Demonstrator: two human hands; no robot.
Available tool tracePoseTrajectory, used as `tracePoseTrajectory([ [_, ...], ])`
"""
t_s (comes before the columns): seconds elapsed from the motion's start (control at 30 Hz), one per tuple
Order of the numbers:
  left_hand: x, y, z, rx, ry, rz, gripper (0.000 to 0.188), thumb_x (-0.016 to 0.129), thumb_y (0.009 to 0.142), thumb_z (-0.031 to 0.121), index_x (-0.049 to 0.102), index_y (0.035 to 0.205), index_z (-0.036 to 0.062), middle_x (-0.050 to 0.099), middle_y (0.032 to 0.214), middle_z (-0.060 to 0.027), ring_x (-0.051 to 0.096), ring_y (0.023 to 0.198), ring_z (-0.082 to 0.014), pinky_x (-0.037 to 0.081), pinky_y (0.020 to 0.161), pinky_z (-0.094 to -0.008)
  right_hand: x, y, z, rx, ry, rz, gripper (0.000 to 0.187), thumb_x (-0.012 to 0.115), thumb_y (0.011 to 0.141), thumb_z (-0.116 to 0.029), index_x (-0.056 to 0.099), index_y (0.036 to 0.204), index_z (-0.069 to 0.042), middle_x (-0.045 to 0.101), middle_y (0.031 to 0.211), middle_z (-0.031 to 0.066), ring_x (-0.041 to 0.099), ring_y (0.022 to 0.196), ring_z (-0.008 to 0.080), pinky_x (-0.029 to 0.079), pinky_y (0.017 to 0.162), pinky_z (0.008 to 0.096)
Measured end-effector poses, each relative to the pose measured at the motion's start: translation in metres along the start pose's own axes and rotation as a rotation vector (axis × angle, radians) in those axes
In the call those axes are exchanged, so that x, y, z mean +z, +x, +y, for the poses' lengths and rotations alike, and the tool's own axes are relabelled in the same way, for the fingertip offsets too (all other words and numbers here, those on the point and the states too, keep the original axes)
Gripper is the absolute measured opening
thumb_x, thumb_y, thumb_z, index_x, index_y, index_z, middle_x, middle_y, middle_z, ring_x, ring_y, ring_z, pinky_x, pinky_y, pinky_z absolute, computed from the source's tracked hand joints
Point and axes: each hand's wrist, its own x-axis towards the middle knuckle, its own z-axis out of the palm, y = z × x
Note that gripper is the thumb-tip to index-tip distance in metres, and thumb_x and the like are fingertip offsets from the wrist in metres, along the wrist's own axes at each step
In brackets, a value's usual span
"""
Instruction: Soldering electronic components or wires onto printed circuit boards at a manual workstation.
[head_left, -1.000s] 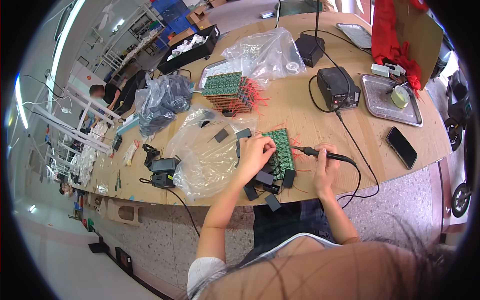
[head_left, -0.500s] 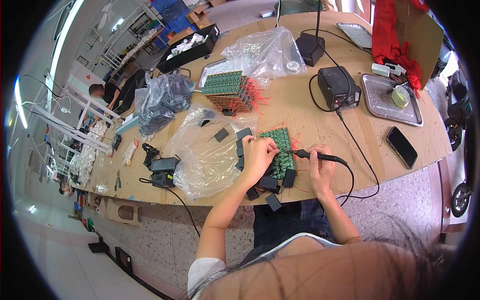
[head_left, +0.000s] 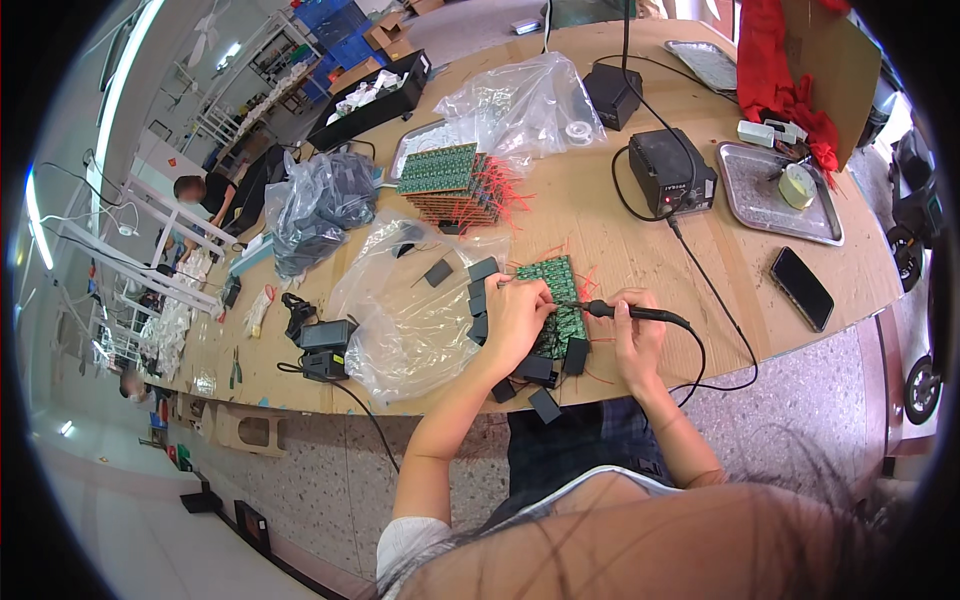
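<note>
My right hand [head_left: 638, 338] is closed around the black handle of a soldering iron [head_left: 652, 314]. The iron points left, its tip over a green circuit board panel [head_left: 562, 272] and close to my left fingertips. My left hand [head_left: 517, 318] is pinched at the panel's left part; whatever sits between its fingers is hidden. Thin red wires stick out from the panel's edges. Several small black boxes [head_left: 545, 404] lie around the panel, some under or beside my left wrist.
Behind stands a stack of green boards [head_left: 438, 170] with red wires. A black soldering station [head_left: 672, 172], metal tray [head_left: 785, 222] and phone [head_left: 802, 290] are to the right. Clear plastic sheeting [head_left: 400, 345], a black power adapter [head_left: 326, 345] and pliers [head_left: 235, 368] lie left. The iron's cord loops on the right.
The iron's tip has shifted slightly left, nearer my left fingertips. Both hands otherwise keep almost the same pose, and the whole view has moved a little.
</note>
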Motion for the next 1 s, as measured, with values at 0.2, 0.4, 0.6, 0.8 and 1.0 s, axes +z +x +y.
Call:
tracePoseTrajectory([
  [0.2,0.003,-0.001,-0.004,0.052,-0.002,0.034,0.014,0.080,0.075,0.009,0.067,0.072,0.0100,0.068,0.063,-0.0035,0.061,0.061,-0.0207,0.033,0.087,-0.0368,0.001,-0.001,0.004,-0.021,-0.037,-0.004,0.013,0.052,0.101,-0.005,0.059,0.093,0.002,0.059,0.093,0.0095,0.060,0.075,0.0138,0.046,0.062,0.0256],
  [0.4,0.002,-0.002,-0.003,0.048,-0.004,0.024,0.014,0.081,0.074,0.008,0.067,0.072,0.0096,0.068,0.064,-0.0043,0.061,0.062,-0.0214,0.033,0.084,-0.0366,0.001,0.000,0.004,-0.019,-0.036,0.006,0.014,0.053,0.101,-0.006,0.060,0.093,0.002,0.059,0.093,0.0093,0.060,0.075,0.0136,0.046,0.062,0.0251],
  [0.6,0.005,-0.001,-0.006,0.067,0.007,0.032,0.013,0.080,0.074,0.009,0.067,0.071,0.0091,0.068,0.064,-0.0050,0.061,0.062,-0.0221,0.033,0.083,-0.0358,0.000,-0.001,0.010,-0.030,-0.063,-0.013,0.013,0.053,0.101,-0.005,0.059,0.093,0.003,0.059,0.094,0.0097,0.061,0.077,0.0138,0.048,0.065,0.0259],
  [0.8,0.004,0.000,-0.005,0.066,0.015,0.011,0.013,0.080,0.073,0.008,0.067,0.071,0.0086,0.067,0.064,-0.0057,0.061,0.062,-0.0232,0.033,0.082,-0.0362,-0.002,-0.002,0.019,-0.076,-0.133,-0.049,0.013,0.052,0.102,-0.004,0.059,0.094,0.003,0.058,0.094,0.0095,0.061,0.076,0.0140,0.049,0.066,0.0267],
  [1.0,0.005,0.001,-0.005,0.066,0.051,0.005,0.015,0.081,0.072,0.008,0.066,0.071,0.0078,0.067,0.065,-0.0056,0.061,0.064,-0.0236,0.033,0.082,-0.0365,-0.002,-0.001,0.017,-0.086,-0.134,-0.042,0.011,0.052,0.102,-0.002,0.058,0.095,0.003,0.058,0.094,0.0095,0.062,0.074,0.0138,0.048,0.065,0.0265],
])
